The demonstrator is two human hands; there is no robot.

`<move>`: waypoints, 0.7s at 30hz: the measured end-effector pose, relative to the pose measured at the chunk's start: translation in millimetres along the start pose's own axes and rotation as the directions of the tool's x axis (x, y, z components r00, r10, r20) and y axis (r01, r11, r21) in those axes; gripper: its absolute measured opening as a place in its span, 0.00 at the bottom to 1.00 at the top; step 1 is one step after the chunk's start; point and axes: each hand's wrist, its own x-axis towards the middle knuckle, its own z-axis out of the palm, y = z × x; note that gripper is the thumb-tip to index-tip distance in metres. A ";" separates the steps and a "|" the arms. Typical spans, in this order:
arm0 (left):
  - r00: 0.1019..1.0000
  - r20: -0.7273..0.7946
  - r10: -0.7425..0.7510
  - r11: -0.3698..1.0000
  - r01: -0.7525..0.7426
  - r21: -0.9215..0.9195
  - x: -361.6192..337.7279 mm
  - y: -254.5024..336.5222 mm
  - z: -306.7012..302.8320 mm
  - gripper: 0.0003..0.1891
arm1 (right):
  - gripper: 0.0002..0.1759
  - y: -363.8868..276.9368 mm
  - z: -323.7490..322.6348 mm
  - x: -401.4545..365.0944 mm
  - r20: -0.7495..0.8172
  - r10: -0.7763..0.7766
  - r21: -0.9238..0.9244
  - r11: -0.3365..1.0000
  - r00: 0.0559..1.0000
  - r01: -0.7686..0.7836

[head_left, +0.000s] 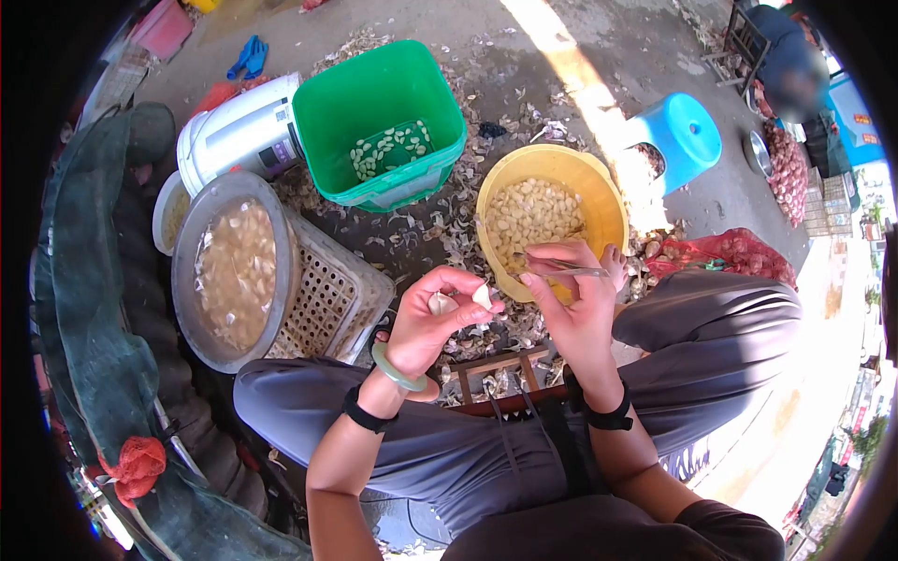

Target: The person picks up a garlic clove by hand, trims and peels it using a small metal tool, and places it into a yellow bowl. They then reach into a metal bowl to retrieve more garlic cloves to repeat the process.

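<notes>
Fingers of L hand (426,323) pinch 2 garlic cloves (481,295); R hand (575,304) grips 1 knife (572,271).

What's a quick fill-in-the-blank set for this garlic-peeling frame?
The basin full of peeled cloves is ____.
The bucket holding only a few cloves is ____.
The thin blade is in the person's ____ hand.
The left hand pinches a garlic ____.
Missing words: yellow; green; right; clove.
</notes>
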 end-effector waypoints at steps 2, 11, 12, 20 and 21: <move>1.000 0.012 0.017 1.000 -0.017 0.008 0.1 -1.0 -0.8 0.13 | 0.14 -6.9 6.4 -3.4 -0.052 0.066 0.215 0.975 0.996 -0.053; 0.999 -0.027 0.038 0.999 -0.037 0.021 0.5 2.2 1.0 0.12 | 0.15 -17.2 7.6 -7.6 -0.047 -0.040 0.342 0.938 0.998 0.054; 0.999 -0.015 0.051 0.999 -0.051 0.005 0.4 2.4 0.4 0.12 | 0.14 -18.4 6.4 -7.1 -0.024 -0.052 0.298 0.953 0.998 0.057; 0.997 -0.029 0.077 0.997 -0.077 0.004 -0.1 -1.9 -0.4 0.12 | 0.13 -13.9 13.1 -10.3 -0.027 -0.091 0.316 0.944 0.996 0.094; 0.997 -0.026 0.072 0.997 -0.072 0.002 -0.2 -1.4 -0.1 0.12 | 0.13 -13.7 13.2 -10.3 -0.031 -0.099 0.312 0.944 0.995 0.104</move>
